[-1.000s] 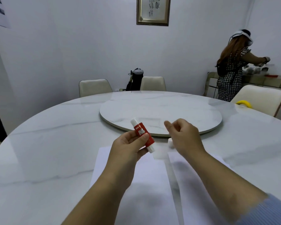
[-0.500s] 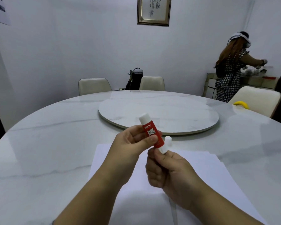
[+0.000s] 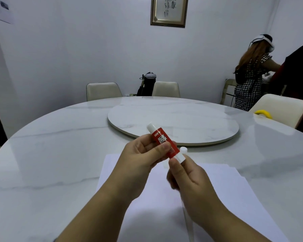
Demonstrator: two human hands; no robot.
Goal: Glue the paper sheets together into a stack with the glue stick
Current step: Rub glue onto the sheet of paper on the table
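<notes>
We hold the glue stick (image 3: 165, 143) in the air above the near part of the tabletop (image 3: 47, 154), tilted so that its white end points up and away to the left and its other white end points down toward us on the right. Our left hand (image 3: 143, 159) pinches the red body, thumb across the label and fingers behind it. Our right hand (image 3: 187, 179) comes up from below and closes thumb and fingers on the lower white end of the stick; we cannot tell whether that end is a cap or a twist base. A small white cylinder (image 3: 183, 149) stands upright on the tabletop just behind the right hand, near the rim of the turntable.

Below both hands the paper sheets (image 3: 234, 198) lie flat by the near edge of the tabletop, roughly stacked, with a few edges fanned out on the right side. A narrow white strip (image 3: 188, 222) runs across them toward us.

The round turntable (image 3: 173, 119) sits in the middle of the tabletop. A yellow object (image 3: 263, 113) lies at the far right edge. Three pale chairs (image 3: 103, 90) stand around the far side, and a dark bag with a headset (image 3: 148, 83) rests between two of them. By the right wall a person in a checked dress (image 3: 248, 75) stands turned away, and a framed picture (image 3: 169, 11) hangs on the back wall.
</notes>
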